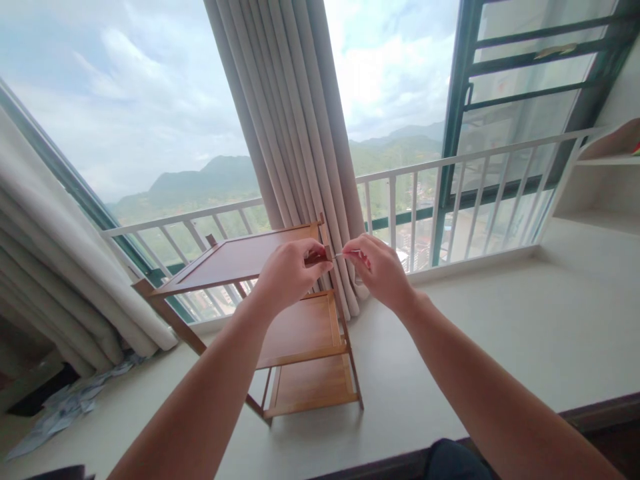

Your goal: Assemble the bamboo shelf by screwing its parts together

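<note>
We steady the 3-tier wooden shelf (pixel 295 320) on the window ledge (pixel 500 333), left hand (pixel 287 273) clamped on its corner post, so our right hand (pixel 383 270) can pinch the thin metal key (pixel 346 254) there.

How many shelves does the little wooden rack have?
3 on the wooden rack: the top shelf by the left hand, the middle shelf under it, and the bottom shelf nearest the sill. None looks hidden.

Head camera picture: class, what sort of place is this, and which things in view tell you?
Probably a high-rise home's bay window: a wide sill with a white guard railing, curtains, hills far below, and a wooden shelf rack under both hands.
</note>
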A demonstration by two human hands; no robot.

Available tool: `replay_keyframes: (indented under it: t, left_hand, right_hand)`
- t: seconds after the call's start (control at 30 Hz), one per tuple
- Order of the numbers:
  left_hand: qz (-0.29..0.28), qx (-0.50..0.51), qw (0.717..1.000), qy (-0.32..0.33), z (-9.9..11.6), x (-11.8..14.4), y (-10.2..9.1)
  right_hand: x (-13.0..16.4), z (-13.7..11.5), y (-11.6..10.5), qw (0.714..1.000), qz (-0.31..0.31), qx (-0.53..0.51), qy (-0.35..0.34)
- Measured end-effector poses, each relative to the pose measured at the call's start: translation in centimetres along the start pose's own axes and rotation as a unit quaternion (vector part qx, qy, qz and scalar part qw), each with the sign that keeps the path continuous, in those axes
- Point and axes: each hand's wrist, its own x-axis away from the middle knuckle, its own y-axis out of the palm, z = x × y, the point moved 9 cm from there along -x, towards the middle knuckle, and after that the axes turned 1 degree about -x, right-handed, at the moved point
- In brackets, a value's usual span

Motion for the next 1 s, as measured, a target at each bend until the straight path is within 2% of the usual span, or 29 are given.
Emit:
replay_keyframes:
  t: [0.43,0.6,0.83,0.93,1.0]
  left_hand:
    - [0.023,-0.014,1.000,-0.002,-0.51,0.09,-0.32]
    - [0.018,-0.018,1.000,-0.007,-0.61,0.04,-0.26]
    - [0.021,-0.020,1.000,0.002,-0.62,0.06,-0.13]
    - [-0.005,-0.023,1.000,0.011,-0.29,-0.04,-0.39]
    - [-0.055,-0.020,0.998,0.026,0.12,0.02,-0.44]
  right_hand:
    - [0.17,-0.49,0.02,0.999,-0.001,0.013,-0.038]
    - [0.10,-0.50,0.08,0.997,0.026,0.005,-0.068]
    - [0.33,0.09,0.61,0.998,0.034,-0.005,-0.061]
    - [0.19,0.08,0.73,0.998,0.019,-0.004,-0.053]
    - [0.18,0.19,0.73,0.999,0.013,-0.008,-0.041]
